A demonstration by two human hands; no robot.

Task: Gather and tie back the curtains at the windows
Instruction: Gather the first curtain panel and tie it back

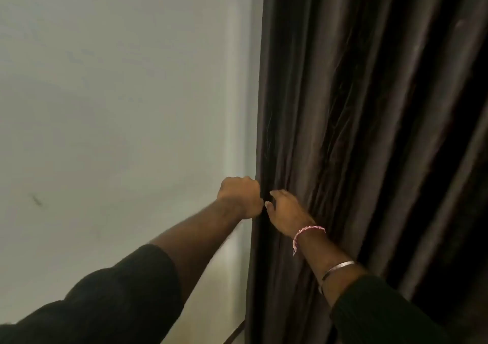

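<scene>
Item: dark brown curtain (343,132). Hangs in long vertical folds, filling the scene from its left edge rightward; folds deepen to near black at the far right. Its left edge runs top to bottom beside a pale wall (105,92).

Item: left hand (240,197). Placed at the curtain's left edge, about two thirds of the way down. Fingers curled into a fist round the edge of the fabric, knuckles toward the wall; fingertips hidden behind the cloth. Forearm bare, reaching up from a dark sleeve (118,291) below and left of the curtain edge.

Item: right hand (286,211). Lies on the curtain's front face, just right of the left hand and nearly touching it. Fingers bent, tips pressed into a fold beside the edge; whether they pinch the cloth or only press on it cannot be told.

Item: pink-and-white thread band (306,234). On the right wrist, against the curtain front.

Item: metal bangle (338,268). Lower on the right forearm, just above a dark green sleeve (383,312).

Item: small dark mark (37,200). On the wall, far left of the curtain.
</scene>
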